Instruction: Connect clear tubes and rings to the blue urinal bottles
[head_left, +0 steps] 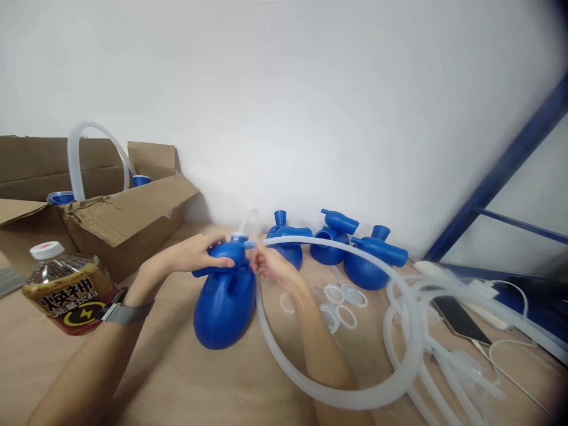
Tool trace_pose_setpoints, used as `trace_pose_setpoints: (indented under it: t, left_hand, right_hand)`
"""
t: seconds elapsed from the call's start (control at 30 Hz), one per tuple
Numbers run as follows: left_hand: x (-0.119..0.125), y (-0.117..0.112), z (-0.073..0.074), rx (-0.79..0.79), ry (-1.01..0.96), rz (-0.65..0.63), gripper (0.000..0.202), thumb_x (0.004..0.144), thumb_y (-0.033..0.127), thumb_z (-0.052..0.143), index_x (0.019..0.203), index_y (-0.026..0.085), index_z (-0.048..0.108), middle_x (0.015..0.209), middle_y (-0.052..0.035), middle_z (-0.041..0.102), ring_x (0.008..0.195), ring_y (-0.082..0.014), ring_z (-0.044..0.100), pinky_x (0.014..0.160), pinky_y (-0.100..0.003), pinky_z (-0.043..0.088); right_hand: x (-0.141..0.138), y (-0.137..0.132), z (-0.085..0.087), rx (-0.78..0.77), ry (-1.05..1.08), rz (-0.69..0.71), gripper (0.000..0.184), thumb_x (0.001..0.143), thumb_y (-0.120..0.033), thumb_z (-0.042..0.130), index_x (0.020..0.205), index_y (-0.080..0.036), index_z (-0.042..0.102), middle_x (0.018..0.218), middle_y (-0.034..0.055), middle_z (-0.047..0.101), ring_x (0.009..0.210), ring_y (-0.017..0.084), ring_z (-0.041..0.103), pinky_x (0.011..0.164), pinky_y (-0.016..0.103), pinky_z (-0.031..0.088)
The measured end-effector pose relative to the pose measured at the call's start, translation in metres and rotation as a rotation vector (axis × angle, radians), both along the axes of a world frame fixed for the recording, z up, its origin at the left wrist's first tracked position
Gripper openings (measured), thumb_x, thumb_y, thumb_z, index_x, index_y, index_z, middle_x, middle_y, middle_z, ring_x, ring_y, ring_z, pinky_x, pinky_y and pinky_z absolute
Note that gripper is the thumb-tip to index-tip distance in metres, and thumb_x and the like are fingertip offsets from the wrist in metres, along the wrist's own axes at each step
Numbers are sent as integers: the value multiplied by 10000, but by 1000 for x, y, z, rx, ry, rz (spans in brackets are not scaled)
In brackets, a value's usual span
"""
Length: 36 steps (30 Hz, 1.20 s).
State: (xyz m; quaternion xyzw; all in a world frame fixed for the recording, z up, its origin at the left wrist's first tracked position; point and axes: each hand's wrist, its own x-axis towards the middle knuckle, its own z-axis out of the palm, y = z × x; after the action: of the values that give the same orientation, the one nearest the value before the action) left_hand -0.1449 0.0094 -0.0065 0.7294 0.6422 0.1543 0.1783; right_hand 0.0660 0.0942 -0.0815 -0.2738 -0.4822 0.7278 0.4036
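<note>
A blue plastic urinal bottle [224, 310] rests on the brown tabletop in front of me. My left hand [206, 254], a watch on its wrist, is closed around the blue spout piece [227, 254] at the bottle's top, thumb in front. From the spout's narrow nozzle, a translucent hose [350, 245] runs right and loops back toward the bottle. My right hand [273, 266] is just right of the nozzle, slightly blurred, its fingers curled in around the hose where it passes. The hose's upper bend behind the hands is smeared by motion.
Several blue bottles [366, 269] stand by the wall. Clear rings and caps [348, 316] lie right of my right hand. More hoses [394, 331], a phone [459, 319] and a power strip [470, 299] are at right. At left are a drink bottle [73, 290] and an open cardboard box [133, 204].
</note>
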Motion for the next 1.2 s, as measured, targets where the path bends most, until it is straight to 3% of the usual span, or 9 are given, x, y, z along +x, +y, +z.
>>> trace_pose_setpoints:
  t: [0.1, 0.2, 0.27, 0.4, 0.6, 0.73, 0.83, 1.07, 1.2]
  left_hand:
    - [8, -2, 0, 51, 109, -38, 536, 854, 696, 590, 1057, 207, 671, 885, -48, 737, 764, -243, 686, 669, -299, 478]
    - [16, -3, -5, 155, 265, -26, 497, 905, 624, 538, 1111, 191, 670, 1025, -115, 759, 887, -304, 716, 771, -347, 500]
    - [19, -2, -10, 191, 338, 5, 574, 884, 673, 562, 1163, 180, 659, 1063, -151, 760, 934, -355, 725, 777, -377, 506]
    - [15, 4, -16, 209, 359, -38, 863, 733, 829, 665, 1309, 188, 636, 1072, -155, 767, 969, -396, 728, 777, -388, 516]
    - [5, 15, -16, 206, 259, -160, 784, 720, 669, 761, 1344, 209, 645, 1092, -103, 780, 974, -351, 733, 801, -352, 514]
    - [5, 17, -14, 159, 182, -193, 713, 710, 609, 785, 1305, 231, 675, 1036, -56, 786, 898, -295, 732, 756, -310, 497]
    - [3, 18, -14, 111, 143, -185, 659, 715, 567, 793, 1268, 226, 688, 1027, -42, 784, 859, -268, 728, 744, -295, 494]
    - [-2, 21, -20, 202, 272, -126, 815, 701, 647, 786, 1369, 202, 645, 1122, -104, 774, 972, -344, 731, 834, -347, 519]
    - [5, 19, -19, 248, 388, -114, 809, 724, 685, 751, 1384, 232, 631, 1033, -99, 783, 941, -363, 743, 757, -346, 512]
  right_hand:
    - [-21, -2, -3, -65, 92, -89, 346, 747, -402, 873, 832, -185, 617, 679, 23, 683, 568, 176, 647, 456, 236, 444]
    - [-44, -2, 2, -134, 285, -259, 323, 834, -440, 771, 850, -240, 518, 690, -35, 620, 686, 152, 672, 635, 252, 539]
    - [-54, 1, 8, -170, 376, -333, 336, 903, -466, 666, 787, -254, 433, 577, -76, 470, 592, 125, 597, 658, 252, 534]
    - [-60, 4, 19, -214, 483, -380, 413, 956, -515, 536, 689, -253, 361, 463, -125, 189, 399, 97, 246, 518, 241, 420]
    - [-49, 5, 19, -16, 540, -209, 591, 962, -616, 463, 572, -235, 234, 407, -115, 134, 376, 79, 95, 464, 242, 275]
    - [-39, 12, 15, 7, 451, -2, 595, 978, -530, 402, 507, -236, 188, 367, -105, 91, 344, 68, 77, 468, 244, 277]
    - [-43, 13, 20, -2, 463, 49, 568, 962, -488, 438, 506, -229, 219, 377, -109, 87, 344, 64, 83, 473, 239, 276]
    - [-57, 5, 39, -399, 580, -364, 368, 963, -263, 348, 603, -238, 276, 441, -102, 135, 379, 100, 122, 416, 234, 237]
    - [-51, 5, 41, -452, 553, -442, 312, 935, -206, 310, 633, -242, 239, 449, -108, 137, 368, 97, 134, 411, 230, 239]
